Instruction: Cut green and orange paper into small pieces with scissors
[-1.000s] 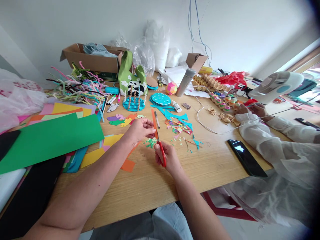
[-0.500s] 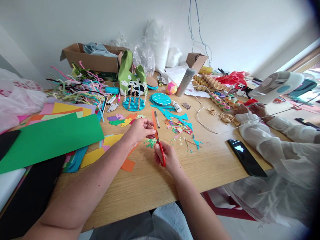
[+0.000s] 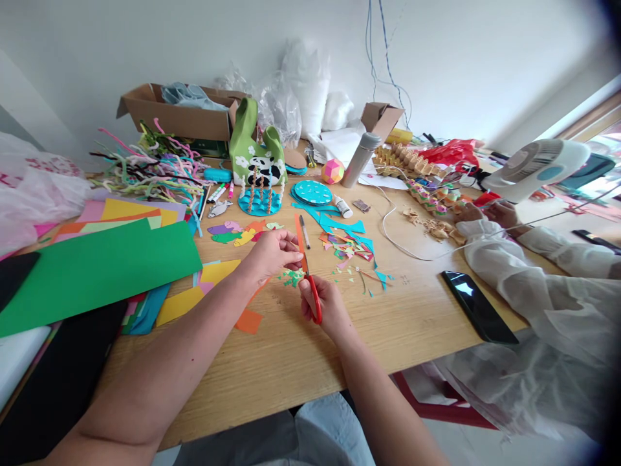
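Pinched in the left hand above the pale wooden tabletop, against red-handled metal scissors gripped in the right hand: one narrow orange paper strip, probably light, bendable, easily torn, best held by its edges, clear of the blades.

no text can be read — the pink print on the white plastic bag is too blurred to make out, and the small white bottle — too tiny.
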Demonstrator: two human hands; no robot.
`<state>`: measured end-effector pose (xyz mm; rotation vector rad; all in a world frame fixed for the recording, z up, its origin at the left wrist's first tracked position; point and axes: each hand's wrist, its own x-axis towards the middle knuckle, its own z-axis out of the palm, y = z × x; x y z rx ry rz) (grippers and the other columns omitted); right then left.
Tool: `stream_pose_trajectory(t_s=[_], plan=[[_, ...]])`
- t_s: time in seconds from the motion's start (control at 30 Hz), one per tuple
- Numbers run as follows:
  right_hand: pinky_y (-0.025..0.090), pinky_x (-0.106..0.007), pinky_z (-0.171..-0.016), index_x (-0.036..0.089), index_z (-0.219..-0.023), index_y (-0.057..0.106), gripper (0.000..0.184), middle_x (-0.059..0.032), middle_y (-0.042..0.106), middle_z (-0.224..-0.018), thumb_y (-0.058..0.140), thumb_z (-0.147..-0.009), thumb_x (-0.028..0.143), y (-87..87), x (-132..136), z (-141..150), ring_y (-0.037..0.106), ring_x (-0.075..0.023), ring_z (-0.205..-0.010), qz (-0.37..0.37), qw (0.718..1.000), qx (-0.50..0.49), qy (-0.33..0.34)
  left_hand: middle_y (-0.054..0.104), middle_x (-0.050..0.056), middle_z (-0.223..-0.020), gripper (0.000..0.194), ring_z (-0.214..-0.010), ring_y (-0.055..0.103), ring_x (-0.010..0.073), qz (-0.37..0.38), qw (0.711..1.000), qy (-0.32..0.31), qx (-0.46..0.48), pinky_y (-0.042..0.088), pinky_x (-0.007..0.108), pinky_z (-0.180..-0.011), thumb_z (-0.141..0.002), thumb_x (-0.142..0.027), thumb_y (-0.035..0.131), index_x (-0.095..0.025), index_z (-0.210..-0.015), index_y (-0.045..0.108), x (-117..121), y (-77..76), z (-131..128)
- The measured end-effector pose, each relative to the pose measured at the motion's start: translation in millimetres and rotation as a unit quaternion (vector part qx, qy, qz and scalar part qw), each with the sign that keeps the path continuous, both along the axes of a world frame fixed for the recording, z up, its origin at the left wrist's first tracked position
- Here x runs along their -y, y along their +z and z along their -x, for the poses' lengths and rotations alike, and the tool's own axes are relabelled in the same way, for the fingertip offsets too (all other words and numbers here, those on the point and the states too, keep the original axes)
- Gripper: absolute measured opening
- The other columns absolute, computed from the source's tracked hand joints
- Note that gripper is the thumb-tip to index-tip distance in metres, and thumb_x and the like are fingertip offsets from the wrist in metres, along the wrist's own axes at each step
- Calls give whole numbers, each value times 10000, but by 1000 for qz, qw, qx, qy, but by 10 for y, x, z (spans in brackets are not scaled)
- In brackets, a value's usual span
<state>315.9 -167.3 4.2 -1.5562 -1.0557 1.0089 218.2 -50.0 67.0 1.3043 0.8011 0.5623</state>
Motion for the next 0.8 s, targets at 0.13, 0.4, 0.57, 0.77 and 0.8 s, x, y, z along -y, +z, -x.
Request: stream_pose_trajectory(t_s=[0.13,0.4,0.57,0.77,0.8], plan=[[295,-181,-348,189,-632,473,509,19,523,-441,487,-825,659,-2,3,-11,422,-75,-338,-5,1000,13,7,619,-13,-586,220,-521,626,124,-3,1000,-4,0,549,272,-544,-704,64,635,-104,-824,558,-2,1,3],[298,-183,-356,184,-656,480,507,18,530,-453,487,-827,661,2,7,-13,437,-80,-353,-14,1000,8,5,632,-5,-608,223,-539,627,127,-10,1000,-23,-1,551,282,-550,-699,61,632,-108,-829,564,-4,-38,-1],[296,-185,-354,186,-657,482,506,20,528,-450,489,-824,663,-6,7,-12,437,-81,-351,-15,1000,10,5,627,-10,-603,226,-543,628,126,-7,1000,-27,-3,554,285,-559,-702,64,628,-108,-833,563,-1,-48,-3],[289,-183,-345,190,-641,472,509,33,504,-429,500,-812,669,6,10,-9,412,-75,-336,-10,1000,12,-5,629,-9,-599,233,-535,630,129,-2,1000,-22,-4,551,286,-552,-701,63,633,-111,-836,557,7,-34,-3],[290,-182,-344,191,-643,470,507,36,502,-427,503,-810,669,10,12,-7,412,-75,-333,-8,1000,10,-7,631,-7,-601,233,-536,631,130,-2,1000,-22,-3,552,288,-553,-701,60,636,-112,-837,557,6,-36,-3]])
